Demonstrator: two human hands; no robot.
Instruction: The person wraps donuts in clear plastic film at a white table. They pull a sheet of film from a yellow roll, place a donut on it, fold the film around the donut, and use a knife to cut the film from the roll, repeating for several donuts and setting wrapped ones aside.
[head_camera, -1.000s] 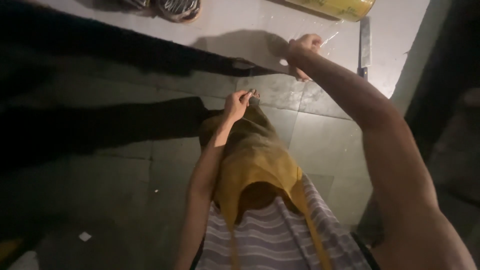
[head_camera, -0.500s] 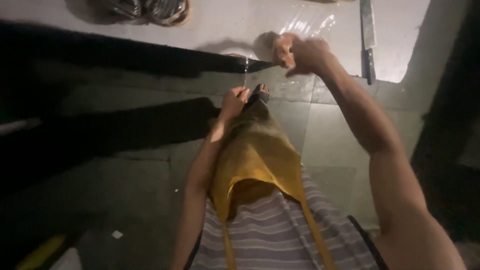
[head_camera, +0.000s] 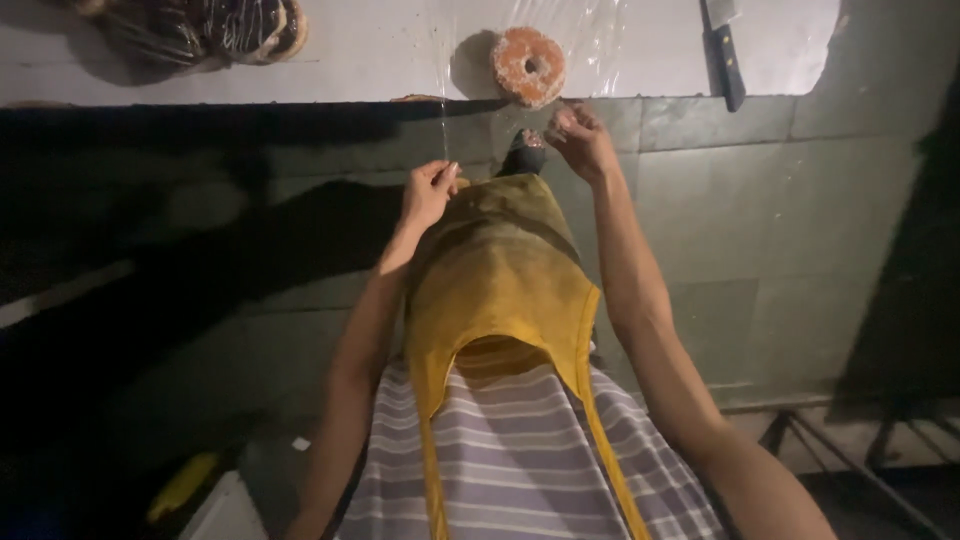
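Bakery kitchen: sugared doughnut (head_camera: 528, 66), knife (head_camera: 727, 52), apron (head_camera: 500, 280).

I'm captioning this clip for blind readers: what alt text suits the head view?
Both hands, left hand and right hand, pinch clear plastic film beside a sugared doughnut on a white counter. A knife lies right; a yellow apron hangs below.

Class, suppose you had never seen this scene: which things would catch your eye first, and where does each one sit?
First comes the sugared ring doughnut, lying on clear plastic film on the white counter at the top. Just below it, the left hand and right hand are raised at the counter's edge, fingers pinched. The yellow apron over a striped shirt fills the middle.
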